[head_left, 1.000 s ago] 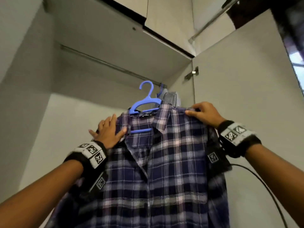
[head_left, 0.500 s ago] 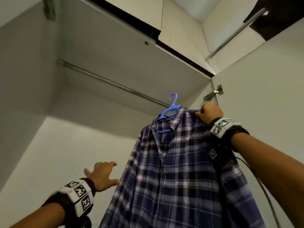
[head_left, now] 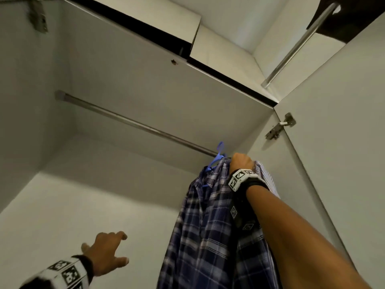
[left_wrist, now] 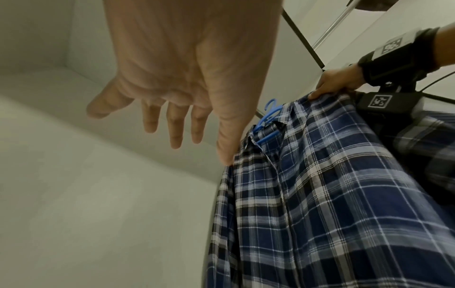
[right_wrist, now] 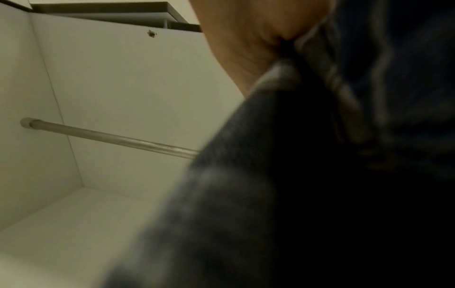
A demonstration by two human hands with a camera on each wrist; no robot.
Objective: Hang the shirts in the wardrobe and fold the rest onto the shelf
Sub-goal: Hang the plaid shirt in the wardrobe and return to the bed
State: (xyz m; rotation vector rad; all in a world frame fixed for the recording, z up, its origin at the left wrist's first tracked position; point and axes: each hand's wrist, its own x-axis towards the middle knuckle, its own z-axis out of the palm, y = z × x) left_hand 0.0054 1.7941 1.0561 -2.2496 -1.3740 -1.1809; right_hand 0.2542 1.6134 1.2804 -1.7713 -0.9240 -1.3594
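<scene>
One plaid shirt (head_left: pixel 210 232) gripped at shoulder by right hand (head_left: pixel 241 162).

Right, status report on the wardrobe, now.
Right hand grips plaid shirt shoulder, left hand open. Blue hanger at rail. Striped shirt alongside.

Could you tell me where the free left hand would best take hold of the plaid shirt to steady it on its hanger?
Probably the near shoulder of the plaid shirt, coming in from the left. The left hand is open beside that edge, the blue hanger props the cloth there, and the right hand already grips the far shoulder.
</scene>
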